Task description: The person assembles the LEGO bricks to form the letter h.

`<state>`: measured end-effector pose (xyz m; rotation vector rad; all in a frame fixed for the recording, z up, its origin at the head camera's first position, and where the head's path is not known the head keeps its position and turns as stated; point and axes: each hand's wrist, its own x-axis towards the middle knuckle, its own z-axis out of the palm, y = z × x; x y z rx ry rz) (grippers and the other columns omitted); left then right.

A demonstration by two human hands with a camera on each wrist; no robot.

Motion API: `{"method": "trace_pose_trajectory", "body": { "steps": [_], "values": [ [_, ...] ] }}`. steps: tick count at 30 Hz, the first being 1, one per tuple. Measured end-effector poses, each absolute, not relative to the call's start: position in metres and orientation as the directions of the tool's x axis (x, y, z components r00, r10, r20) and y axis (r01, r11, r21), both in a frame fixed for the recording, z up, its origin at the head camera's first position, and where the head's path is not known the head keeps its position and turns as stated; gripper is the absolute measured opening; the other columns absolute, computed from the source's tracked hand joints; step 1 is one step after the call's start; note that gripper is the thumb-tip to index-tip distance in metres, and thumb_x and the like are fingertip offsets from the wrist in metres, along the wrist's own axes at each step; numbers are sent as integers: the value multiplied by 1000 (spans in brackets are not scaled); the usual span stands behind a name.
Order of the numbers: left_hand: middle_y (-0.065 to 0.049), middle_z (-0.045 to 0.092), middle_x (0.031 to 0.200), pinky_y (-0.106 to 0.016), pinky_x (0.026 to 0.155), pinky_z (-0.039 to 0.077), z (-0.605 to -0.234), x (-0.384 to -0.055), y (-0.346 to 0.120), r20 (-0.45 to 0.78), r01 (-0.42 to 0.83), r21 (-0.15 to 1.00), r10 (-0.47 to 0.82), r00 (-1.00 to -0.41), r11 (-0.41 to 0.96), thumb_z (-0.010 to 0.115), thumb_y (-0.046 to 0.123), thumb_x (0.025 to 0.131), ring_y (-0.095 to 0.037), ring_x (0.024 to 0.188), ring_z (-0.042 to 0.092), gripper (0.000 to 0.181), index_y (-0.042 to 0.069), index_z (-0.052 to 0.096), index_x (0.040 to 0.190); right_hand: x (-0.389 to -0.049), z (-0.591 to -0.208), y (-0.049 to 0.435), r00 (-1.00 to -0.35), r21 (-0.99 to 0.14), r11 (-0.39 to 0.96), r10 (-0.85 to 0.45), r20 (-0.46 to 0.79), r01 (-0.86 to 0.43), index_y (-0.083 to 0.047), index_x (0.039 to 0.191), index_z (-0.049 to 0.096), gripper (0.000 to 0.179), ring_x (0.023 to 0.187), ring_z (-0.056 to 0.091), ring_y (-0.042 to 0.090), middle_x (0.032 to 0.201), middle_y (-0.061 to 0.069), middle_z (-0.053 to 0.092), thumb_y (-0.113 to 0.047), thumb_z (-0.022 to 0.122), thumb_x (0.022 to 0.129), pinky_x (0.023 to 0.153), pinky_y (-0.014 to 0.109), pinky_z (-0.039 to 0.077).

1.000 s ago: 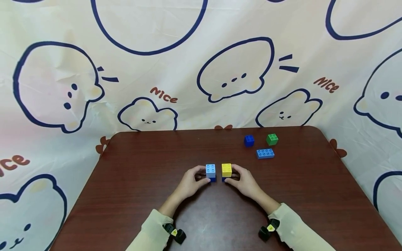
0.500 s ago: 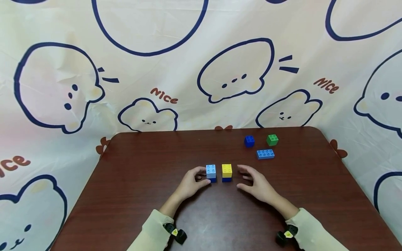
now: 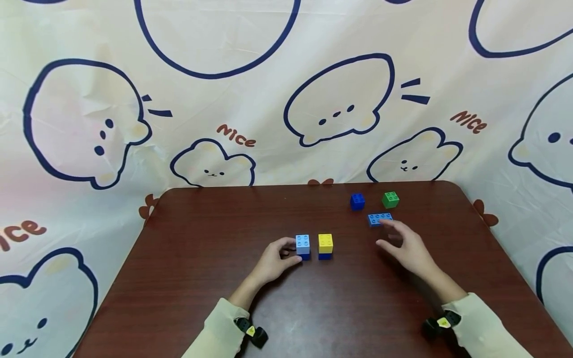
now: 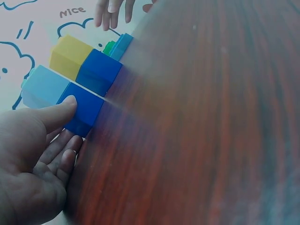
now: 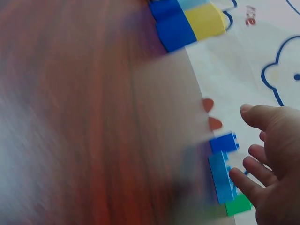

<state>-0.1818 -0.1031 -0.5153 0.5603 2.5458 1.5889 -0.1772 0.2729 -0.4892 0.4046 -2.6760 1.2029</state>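
Observation:
In the head view my left hand [image 3: 272, 261] pinches the lower part of a two-brick stack, a light blue toy brick [image 3: 302, 243] on a dark blue one [image 4: 86, 110]. The thumb presses the dark blue side in the left wrist view, with fingertips at its far side. Just right of it stands a second stack, a yellow brick [image 3: 325, 242] on a dark blue brick [image 3: 325, 256]. My right hand [image 3: 412, 251] holds nothing, its fingers spread. Its fingertips overlap the near right end of a long blue brick [image 3: 373, 220] in the head view.
Behind the long brick lie a small dark blue brick [image 3: 357, 201] and a green brick [image 3: 391, 200], near the back edge of the brown table [image 3: 224, 219]. A cartoon-printed cloth [image 3: 268, 109] hangs behind and at both sides.
My right hand has let go of the yellow-topped stack and moved right and forward to the long blue brick. The left hand keeps its hold on the other stack.

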Motion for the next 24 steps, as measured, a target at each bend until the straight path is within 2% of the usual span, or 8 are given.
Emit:
{"method": "trace_pose_trajectory", "body": {
  "steps": [5, 9, 12, 14, 16, 18, 24],
  "values": [
    [-16, 71, 112, -42, 90, 55, -513, -181, -103, 128, 273, 878, 357, -925, 393, 79, 5, 89, -31, 102, 68, 36, -4, 65, 121, -188, -488, 291, -963, -697, 672, -104, 248, -252, -2, 143, 54, 55, 111, 64, 43, 136, 25, 57, -18, 76, 94, 90, 57, 53],
    [-16, 71, 112, -39, 89, 55, -512, -181, -103, 126, 273, 876, 356, -926, 398, 79, 4, 88, -31, 101, 68, 36, -5, 65, 121, -198, -492, 301, -970, -697, 683, -77, 229, -219, -2, 144, 52, 57, 114, 62, 42, 141, 25, 55, -20, 74, 95, 90, 52, 54],
    [-16, 71, 112, -40, 89, 55, -511, -181, -103, 121, 266, 877, 351, -928, 400, 79, 4, 88, -30, 101, 68, 37, -4, 65, 121, -206, -495, 307, -976, -698, 689, -71, 204, -195, -3, 146, 51, 58, 113, 61, 40, 145, 25, 52, -21, 74, 96, 86, 32, 58],
    [-16, 71, 112, -40, 89, 55, -511, -181, -103, 118, 262, 878, 351, -929, 400, 79, 4, 88, -30, 101, 68, 37, -4, 65, 121, -209, -496, 309, -982, -700, 692, -69, 177, -175, -3, 148, 49, 60, 109, 62, 39, 146, 26, 50, -22, 73, 96, 81, 18, 53],
    [-15, 71, 113, -41, 89, 55, -512, -181, -103, 117, 264, 876, 353, -928, 405, 79, 5, 89, -30, 102, 68, 37, -4, 64, 121, -213, -499, 310, -987, -706, 692, -70, 146, -154, -3, 149, 47, 62, 104, 62, 37, 147, 27, 48, -23, 73, 97, 77, 11, 47],
    [-15, 71, 113, -42, 89, 55, -512, -181, -103, 114, 263, 875, 356, -928, 406, 79, 6, 89, -30, 102, 68, 37, -4, 65, 122, -215, -500, 310, -990, -707, 694, -74, 117, -135, -3, 151, 45, 63, 100, 63, 35, 148, 27, 47, -24, 72, 97, 75, 11, 47],
    [-16, 71, 112, -42, 89, 55, -513, -181, -103, 119, 269, 872, 355, -927, 410, 79, 5, 89, -30, 102, 68, 37, -4, 65, 121, -222, -505, 307, -991, -687, 714, -91, 100, -134, -3, 150, 47, 61, 98, 62, 33, 146, 28, 49, -23, 72, 98, 76, 24, 52]
  ]
}}
